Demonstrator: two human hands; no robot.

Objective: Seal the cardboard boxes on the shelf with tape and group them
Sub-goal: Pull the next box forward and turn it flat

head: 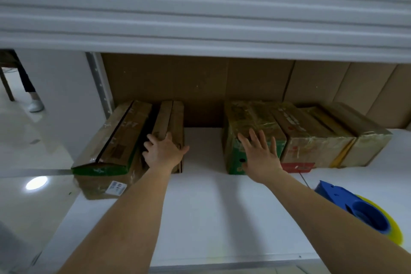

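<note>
With the left hand curling its fingers over the narrow box and the right hand spread flat on the green box, both on the shelf, closing the gap could tip the narrow box over.

Storage or packing room, as I find it. A white metal shelf is before me, with a perforated upright and flat cardboard sheets lining the back. Taped cardboard boxes stand in rows on it. A blue tape dispenser lies at my right. Glossy pale floor at left.
</note>
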